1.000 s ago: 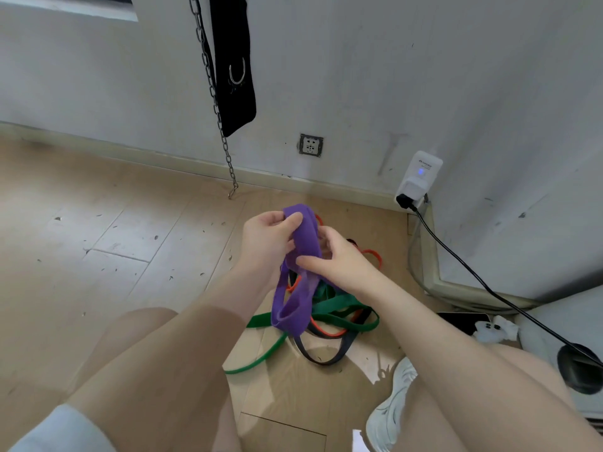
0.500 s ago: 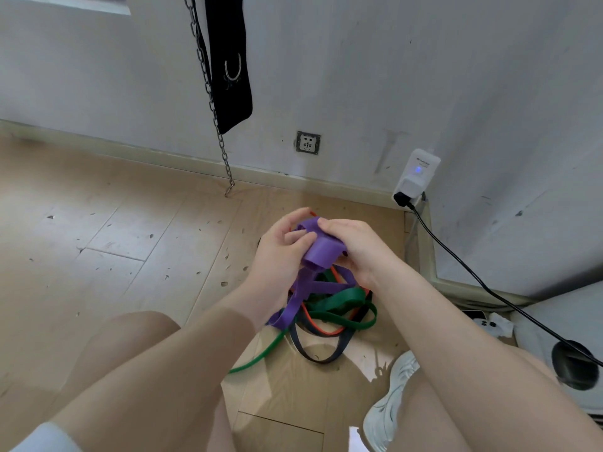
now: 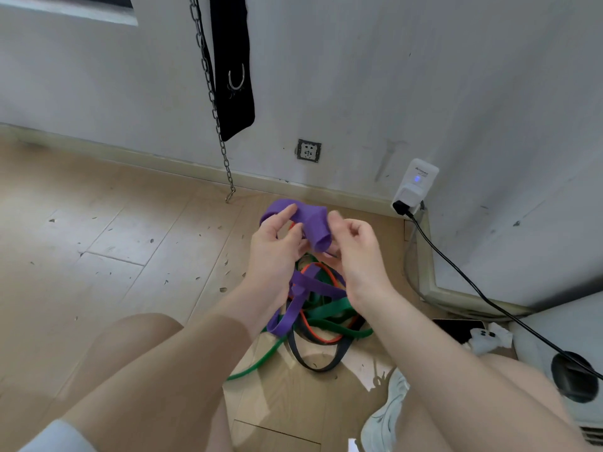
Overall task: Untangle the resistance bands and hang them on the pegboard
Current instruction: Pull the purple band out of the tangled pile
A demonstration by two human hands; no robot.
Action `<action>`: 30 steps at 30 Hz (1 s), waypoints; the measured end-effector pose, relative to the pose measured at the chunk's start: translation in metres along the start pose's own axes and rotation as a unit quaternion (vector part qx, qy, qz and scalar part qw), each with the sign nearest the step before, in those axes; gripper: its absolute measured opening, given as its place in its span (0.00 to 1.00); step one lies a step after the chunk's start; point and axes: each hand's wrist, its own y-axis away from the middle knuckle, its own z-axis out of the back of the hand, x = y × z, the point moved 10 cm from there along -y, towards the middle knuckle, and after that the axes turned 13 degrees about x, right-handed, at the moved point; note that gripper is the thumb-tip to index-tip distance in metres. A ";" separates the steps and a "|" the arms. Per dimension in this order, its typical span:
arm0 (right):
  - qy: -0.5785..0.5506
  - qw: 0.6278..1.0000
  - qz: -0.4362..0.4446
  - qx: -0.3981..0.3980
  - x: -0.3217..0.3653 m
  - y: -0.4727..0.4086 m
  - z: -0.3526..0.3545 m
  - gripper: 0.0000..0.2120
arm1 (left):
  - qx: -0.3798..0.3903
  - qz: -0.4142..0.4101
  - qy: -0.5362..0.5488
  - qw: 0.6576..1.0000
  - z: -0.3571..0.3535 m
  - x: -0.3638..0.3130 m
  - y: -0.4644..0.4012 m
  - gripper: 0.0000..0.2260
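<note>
A purple resistance band is held up above the floor between my two hands. My left hand pinches its upper loop with thumb and fingers. My right hand grips the folded end beside it. The band's lower part trails down into a tangle on the wooden floor: a green band, an orange band and a black band knotted together under my wrists. No pegboard is in view.
A metal chain and a black strap hang against the grey wall. A wall socket, a white plug-in adapter with a black cable, my white shoe and my bare knees frame the pile.
My hands have lifted the purple band's gathered end higher and drawn slightly apart, opening its loop; more of the band now trails down to the pile.
</note>
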 end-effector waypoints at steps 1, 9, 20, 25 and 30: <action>0.014 1.000 0.023 0.002 0.003 0.003 -0.004 0.16 | -0.002 -0.007 0.002 1.000 -0.001 -0.001 0.002 0.17; 0.150 0.985 0.089 0.017 0.018 0.010 -0.011 0.16 | -0.015 -0.044 -0.033 0.998 -0.001 -0.004 0.005 0.22; 0.267 0.945 0.181 -0.053 0.067 -0.008 0.025 0.15 | -0.048 -0.004 0.038 0.998 0.018 -0.001 -0.004 0.13; 0.241 0.963 0.120 0.027 0.055 -0.017 0.019 0.10 | -0.059 0.017 -0.019 0.998 0.027 0.001 -0.009 0.13; 0.167 0.956 0.086 0.224 0.042 -0.007 -0.021 0.09 | -0.064 0.031 -0.005 0.997 0.029 -0.002 -0.010 0.13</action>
